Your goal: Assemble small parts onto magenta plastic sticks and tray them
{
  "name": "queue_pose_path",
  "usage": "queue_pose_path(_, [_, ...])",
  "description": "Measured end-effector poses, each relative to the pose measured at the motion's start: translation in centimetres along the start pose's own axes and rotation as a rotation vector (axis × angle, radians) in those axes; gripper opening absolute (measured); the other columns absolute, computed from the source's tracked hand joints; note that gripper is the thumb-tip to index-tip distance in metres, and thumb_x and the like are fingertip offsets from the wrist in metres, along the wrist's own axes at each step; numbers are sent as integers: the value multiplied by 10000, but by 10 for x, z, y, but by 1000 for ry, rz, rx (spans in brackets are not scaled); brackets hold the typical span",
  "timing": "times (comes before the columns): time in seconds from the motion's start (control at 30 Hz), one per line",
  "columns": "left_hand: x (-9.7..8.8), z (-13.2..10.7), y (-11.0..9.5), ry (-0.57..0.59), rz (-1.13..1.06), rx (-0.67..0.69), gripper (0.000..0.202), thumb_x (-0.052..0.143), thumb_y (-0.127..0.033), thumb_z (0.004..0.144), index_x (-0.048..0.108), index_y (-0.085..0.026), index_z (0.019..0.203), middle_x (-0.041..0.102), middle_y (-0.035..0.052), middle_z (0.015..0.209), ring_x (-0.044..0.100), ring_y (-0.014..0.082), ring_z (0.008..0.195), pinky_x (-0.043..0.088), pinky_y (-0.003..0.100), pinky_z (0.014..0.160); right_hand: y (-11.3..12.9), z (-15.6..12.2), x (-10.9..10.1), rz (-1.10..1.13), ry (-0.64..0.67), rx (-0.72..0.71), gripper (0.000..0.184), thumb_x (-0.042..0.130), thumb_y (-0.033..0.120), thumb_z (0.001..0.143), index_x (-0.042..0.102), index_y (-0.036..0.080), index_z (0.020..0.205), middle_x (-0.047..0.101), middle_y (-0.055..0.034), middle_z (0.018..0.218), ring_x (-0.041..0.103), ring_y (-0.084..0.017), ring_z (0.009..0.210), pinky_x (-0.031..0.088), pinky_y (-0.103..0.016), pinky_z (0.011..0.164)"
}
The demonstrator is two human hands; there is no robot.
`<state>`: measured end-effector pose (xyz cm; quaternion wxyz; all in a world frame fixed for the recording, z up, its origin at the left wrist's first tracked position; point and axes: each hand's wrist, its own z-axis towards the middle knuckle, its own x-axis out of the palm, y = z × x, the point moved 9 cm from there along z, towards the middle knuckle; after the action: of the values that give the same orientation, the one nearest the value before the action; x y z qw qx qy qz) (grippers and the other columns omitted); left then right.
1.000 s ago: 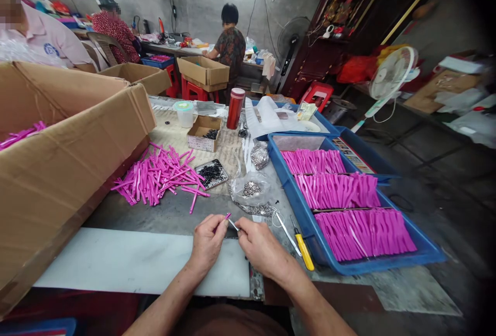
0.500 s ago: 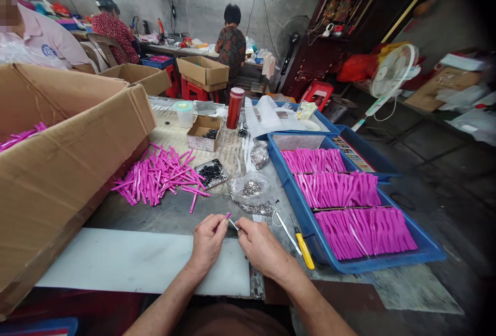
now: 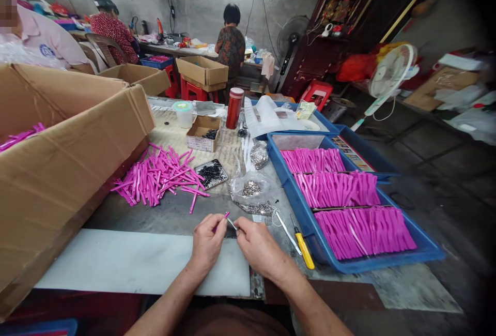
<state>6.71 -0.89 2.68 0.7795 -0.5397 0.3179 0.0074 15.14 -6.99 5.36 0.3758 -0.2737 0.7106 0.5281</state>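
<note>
My left hand (image 3: 210, 238) is closed on a pink plastic strip (image 3: 227, 214), whose tip shows above the thumb. My right hand (image 3: 258, 243) grips a thin metal tool (image 3: 231, 223) that points at the strip; its kind is hidden by the fingers. Both hands meet over the front of the table. A heap of pink strips (image 3: 158, 176) lies ahead to the left. Beside it is a small tray of black parts (image 3: 211, 173). Small metal rings (image 3: 251, 187) sit in a clear plastic bag. White tweezers (image 3: 287, 232) and a yellow-handled screwdriver (image 3: 304, 248) lie right of my right hand.
A large cardboard box (image 3: 77, 165) stands at the left. To the right, a blue crate (image 3: 337, 266) holds rows of pink pieces. A small carton (image 3: 202, 142), a lidded tub (image 3: 184, 115) and a red flask (image 3: 234, 108) stand farther back. Several people sit beyond.
</note>
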Motion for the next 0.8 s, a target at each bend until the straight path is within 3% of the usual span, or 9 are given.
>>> queue_pose_path(0.8, [2,0,3,28,-9,-30,209,427,-244,766,582,-150,661,549,1,587,493,125,560,381,211,542,-3,-3,1,62,-11,45,259,323,100,769,565,167,831,630,-45,749,558,-138,714,328,-203,590])
